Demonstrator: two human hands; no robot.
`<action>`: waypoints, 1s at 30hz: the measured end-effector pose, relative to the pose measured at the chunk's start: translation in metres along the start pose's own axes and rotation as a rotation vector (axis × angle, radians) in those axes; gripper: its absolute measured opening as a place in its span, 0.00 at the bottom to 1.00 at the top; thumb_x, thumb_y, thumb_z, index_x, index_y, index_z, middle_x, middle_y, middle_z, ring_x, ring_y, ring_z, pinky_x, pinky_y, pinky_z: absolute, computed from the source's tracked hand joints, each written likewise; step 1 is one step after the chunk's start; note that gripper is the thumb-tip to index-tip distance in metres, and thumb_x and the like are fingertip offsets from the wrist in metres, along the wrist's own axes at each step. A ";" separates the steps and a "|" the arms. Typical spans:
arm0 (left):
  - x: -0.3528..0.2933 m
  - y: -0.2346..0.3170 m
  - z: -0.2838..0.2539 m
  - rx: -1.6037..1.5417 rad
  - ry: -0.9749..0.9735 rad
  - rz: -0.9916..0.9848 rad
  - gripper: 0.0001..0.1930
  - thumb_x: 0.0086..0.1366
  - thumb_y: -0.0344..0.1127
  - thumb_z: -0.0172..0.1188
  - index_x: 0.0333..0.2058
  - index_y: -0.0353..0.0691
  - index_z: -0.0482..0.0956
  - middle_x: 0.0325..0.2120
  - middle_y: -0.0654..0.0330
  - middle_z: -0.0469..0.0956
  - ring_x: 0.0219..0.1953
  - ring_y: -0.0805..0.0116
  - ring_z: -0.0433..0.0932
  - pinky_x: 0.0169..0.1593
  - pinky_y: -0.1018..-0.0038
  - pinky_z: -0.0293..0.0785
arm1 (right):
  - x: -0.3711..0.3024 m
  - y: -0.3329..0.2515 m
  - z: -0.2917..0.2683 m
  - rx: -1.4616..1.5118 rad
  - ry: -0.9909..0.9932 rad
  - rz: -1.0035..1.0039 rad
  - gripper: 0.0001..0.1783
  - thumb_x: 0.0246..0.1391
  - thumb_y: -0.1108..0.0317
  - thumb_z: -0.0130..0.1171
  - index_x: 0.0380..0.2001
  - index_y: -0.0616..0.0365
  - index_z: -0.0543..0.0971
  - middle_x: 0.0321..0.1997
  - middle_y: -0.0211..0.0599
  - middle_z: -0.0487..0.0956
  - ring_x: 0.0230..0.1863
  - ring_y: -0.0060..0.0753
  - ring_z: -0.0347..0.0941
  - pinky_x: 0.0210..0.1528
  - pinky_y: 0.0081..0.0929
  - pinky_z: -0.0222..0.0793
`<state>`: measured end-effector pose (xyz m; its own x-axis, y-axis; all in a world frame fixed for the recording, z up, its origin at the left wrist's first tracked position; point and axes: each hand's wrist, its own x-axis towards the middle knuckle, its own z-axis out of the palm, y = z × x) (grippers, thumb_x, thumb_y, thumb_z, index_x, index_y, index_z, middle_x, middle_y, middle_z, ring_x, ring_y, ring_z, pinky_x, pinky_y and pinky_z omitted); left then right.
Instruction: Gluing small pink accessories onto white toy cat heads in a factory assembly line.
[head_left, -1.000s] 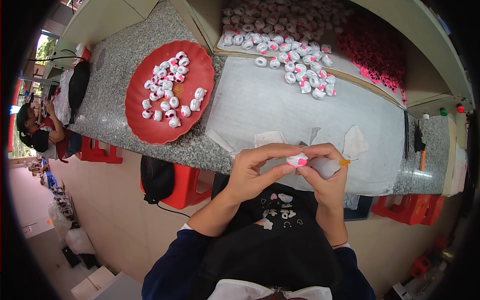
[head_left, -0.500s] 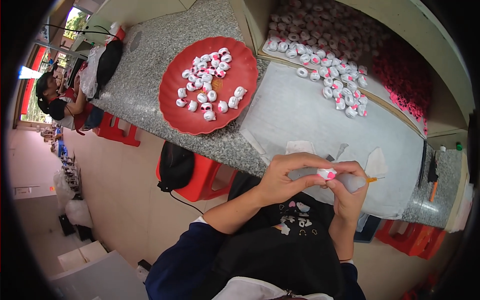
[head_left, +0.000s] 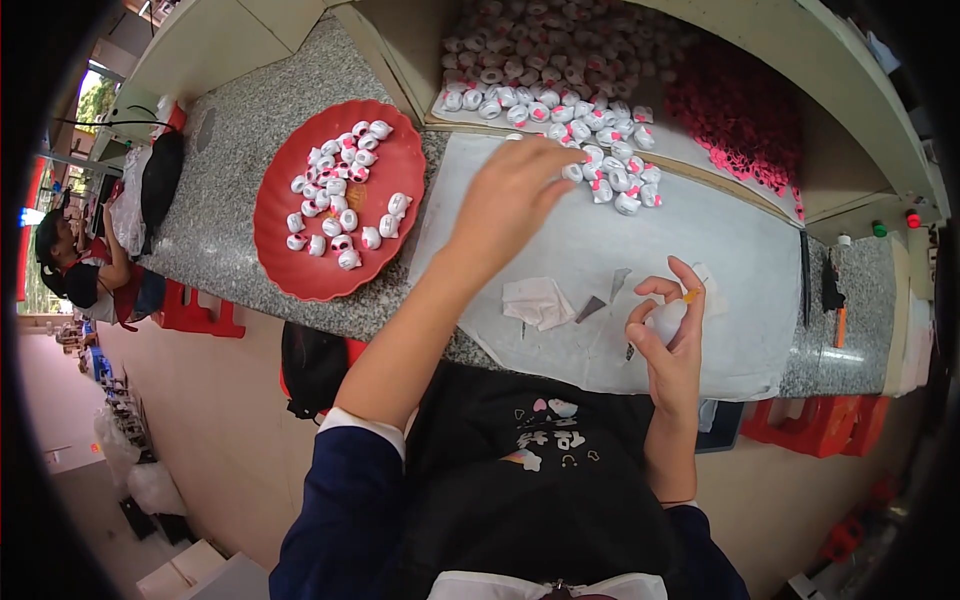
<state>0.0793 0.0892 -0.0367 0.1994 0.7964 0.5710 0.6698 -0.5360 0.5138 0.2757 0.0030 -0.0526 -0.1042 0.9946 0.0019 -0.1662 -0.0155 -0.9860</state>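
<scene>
My left hand reaches over the near-left edge of a group of small white cat-head beads with pink bows. Its thumb and fingers are apart, next to one white bead; the palm side is hidden, and the hand covers some of the beads behind it. Over the pale work sheet, my right hand holds a small translucent squeeze bottle with a yellow tip, fingers curled around it. Several similar beads lie in a red scalloped tray to the left.
A shelf recess at the back holds a big heap of white beads and a pile of pink parts. A crumpled tissue and grey scraps lie on the sheet. An orange-handled tool is at right. A co-worker sits far left.
My left hand has moved up and away from my right hand to the bead group. The bead that was between my hands no longer shows there. My right hand still holds the bottle. The view has shifted.
</scene>
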 end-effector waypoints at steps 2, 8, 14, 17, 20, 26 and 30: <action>0.015 0.007 0.039 0.048 -0.086 0.104 0.14 0.42 0.25 0.56 0.32 0.41 0.74 0.32 0.57 0.72 0.36 0.61 0.70 0.40 0.71 0.66 | -0.002 0.000 -0.006 -0.007 0.005 -0.055 0.34 0.34 0.77 0.50 0.49 0.61 0.52 0.39 0.40 0.62 0.25 0.22 0.61 0.27 0.15 0.58; 0.020 -0.008 0.055 0.032 -0.250 0.187 0.10 0.46 0.26 0.54 0.31 0.40 0.74 0.31 0.61 0.72 0.33 0.66 0.70 0.37 0.74 0.67 | -0.014 -0.015 -0.019 0.147 -0.060 -0.074 0.26 0.38 0.73 0.47 0.44 0.63 0.55 0.40 0.42 0.59 0.27 0.27 0.62 0.24 0.21 0.61; -0.023 0.017 0.012 -0.914 -0.143 -0.509 0.09 0.51 0.27 0.53 0.34 0.37 0.70 0.32 0.61 0.71 0.34 0.74 0.70 0.36 0.78 0.67 | -0.015 -0.035 -0.012 0.124 0.161 -0.040 0.12 0.39 0.75 0.50 0.30 0.62 0.62 0.37 0.41 0.62 0.28 0.26 0.64 0.25 0.22 0.65; -0.056 0.037 0.004 -1.320 -0.074 -0.685 0.13 0.51 0.27 0.54 0.37 0.36 0.68 0.33 0.59 0.70 0.34 0.74 0.70 0.37 0.77 0.68 | -0.015 -0.029 -0.014 0.153 0.141 -0.219 0.14 0.39 0.73 0.51 0.31 0.61 0.62 0.37 0.37 0.61 0.29 0.27 0.63 0.27 0.24 0.64; -0.076 0.056 0.008 -1.462 0.053 -0.688 0.14 0.50 0.26 0.54 0.38 0.36 0.66 0.34 0.57 0.69 0.35 0.72 0.70 0.38 0.75 0.68 | -0.012 -0.032 -0.002 0.224 0.283 -0.304 0.17 0.36 0.71 0.56 0.31 0.59 0.62 0.33 0.35 0.62 0.27 0.25 0.61 0.28 0.20 0.60; -0.088 0.071 0.000 -1.460 0.119 -0.699 0.18 0.51 0.26 0.54 0.43 0.33 0.64 0.36 0.55 0.68 0.37 0.68 0.70 0.40 0.72 0.68 | -0.027 -0.038 0.016 -0.261 0.227 -0.618 0.24 0.30 0.58 0.66 0.26 0.54 0.63 0.25 0.30 0.63 0.22 0.22 0.59 0.24 0.16 0.58; -0.091 0.071 -0.002 -1.421 0.128 -0.668 0.20 0.50 0.26 0.54 0.44 0.31 0.63 0.37 0.54 0.68 0.40 0.67 0.69 0.43 0.71 0.66 | -0.031 -0.038 0.020 -0.331 0.137 -0.699 0.25 0.27 0.61 0.68 0.25 0.54 0.63 0.25 0.31 0.65 0.20 0.20 0.61 0.22 0.15 0.61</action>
<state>0.1076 -0.0218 -0.0506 0.0454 0.9989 0.0148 -0.5987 0.0154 0.8008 0.2661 -0.0295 -0.0116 0.0420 0.7667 0.6407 0.1539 0.6286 -0.7624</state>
